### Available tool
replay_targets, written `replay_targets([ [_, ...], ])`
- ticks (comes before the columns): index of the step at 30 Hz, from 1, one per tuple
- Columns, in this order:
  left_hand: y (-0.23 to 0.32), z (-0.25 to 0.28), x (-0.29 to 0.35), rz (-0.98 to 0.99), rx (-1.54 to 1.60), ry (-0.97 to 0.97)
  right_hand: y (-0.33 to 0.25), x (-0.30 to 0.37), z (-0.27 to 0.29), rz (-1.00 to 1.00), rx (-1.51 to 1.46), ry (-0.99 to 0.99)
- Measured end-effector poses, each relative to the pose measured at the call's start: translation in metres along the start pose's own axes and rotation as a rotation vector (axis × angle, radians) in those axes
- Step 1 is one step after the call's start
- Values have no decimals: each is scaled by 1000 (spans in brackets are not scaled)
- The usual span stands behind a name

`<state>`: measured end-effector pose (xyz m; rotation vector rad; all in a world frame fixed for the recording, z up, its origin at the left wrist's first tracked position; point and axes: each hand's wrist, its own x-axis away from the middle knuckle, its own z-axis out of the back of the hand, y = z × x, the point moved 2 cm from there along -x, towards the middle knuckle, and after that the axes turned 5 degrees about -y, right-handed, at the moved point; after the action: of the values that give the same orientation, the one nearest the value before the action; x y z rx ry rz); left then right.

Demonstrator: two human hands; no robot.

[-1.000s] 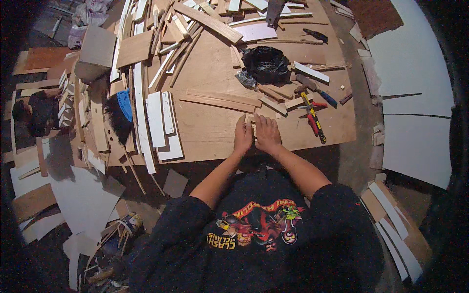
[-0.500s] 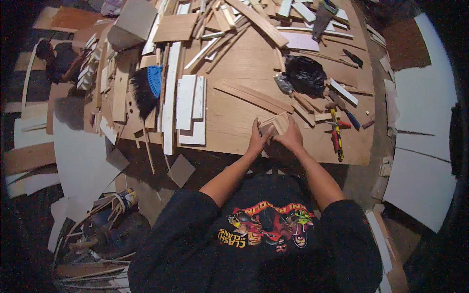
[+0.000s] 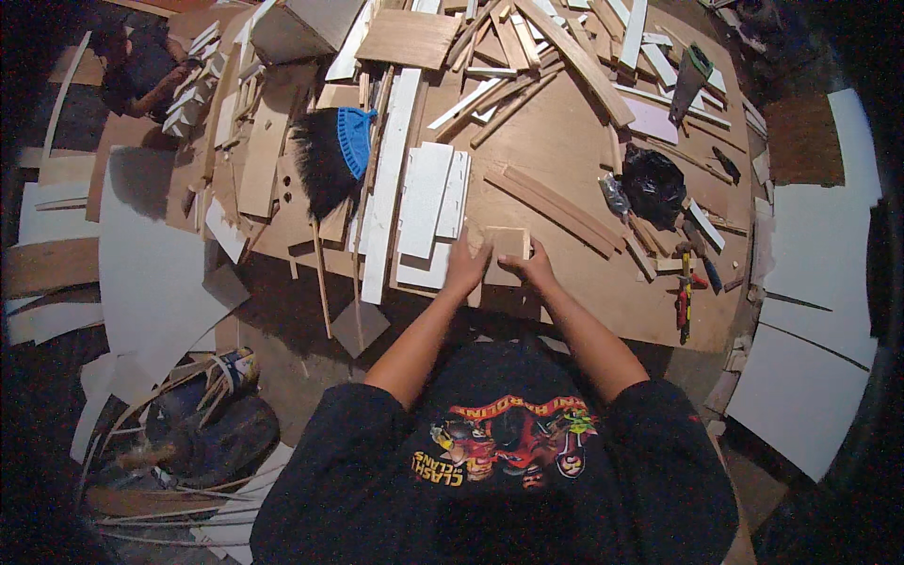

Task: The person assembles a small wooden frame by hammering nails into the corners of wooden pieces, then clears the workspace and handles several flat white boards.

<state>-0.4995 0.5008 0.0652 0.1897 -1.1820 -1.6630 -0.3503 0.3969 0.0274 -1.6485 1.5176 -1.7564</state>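
Observation:
At the near edge of the wooden worktable [image 3: 565, 301], I hold a small square wooden box [image 3: 508, 242] between both hands. My left hand [image 3: 465, 267] is closed along its left side. The fingers of my right hand [image 3: 533, 266] grip its right side and near corner, hiding part of it. Two long wooden strips [image 3: 556, 211] lie side by side just beyond, slanting to the right. Left of my left hand are stacked white boards [image 3: 427, 202].
To the right lie a black plastic bag [image 3: 653, 186], a hammer [image 3: 702, 252] and a red-and-yellow hand tool [image 3: 685, 301]. A handsaw [image 3: 692, 85] rests among scrap wood at the back. On the left, a black-bristled broom [image 3: 330, 165] has a blue head. Large white panels [image 3: 800, 348] stand at right.
My view has shifted, so the table's things sit further right. My hands have moved left along the table edge with the wooden box, which is now turned with its square face up.

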Motion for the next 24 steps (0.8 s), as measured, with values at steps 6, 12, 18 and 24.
replay_targets([
  [6, -5, 84, -20, -226, -688, 204, -43, -41, -50, -58, 17, 179],
  [12, -15, 84, -40, -251, -599, 112, -13, -75, -59, -76, 607, 410],
  [18, 4, 69, -47, -329, -538, 83, -66, -50, -45, -161, 788, 275],
  [24, 40, 56, -51, -417, -461, 94, -94, -42, 21, 79, 1189, 577],
])
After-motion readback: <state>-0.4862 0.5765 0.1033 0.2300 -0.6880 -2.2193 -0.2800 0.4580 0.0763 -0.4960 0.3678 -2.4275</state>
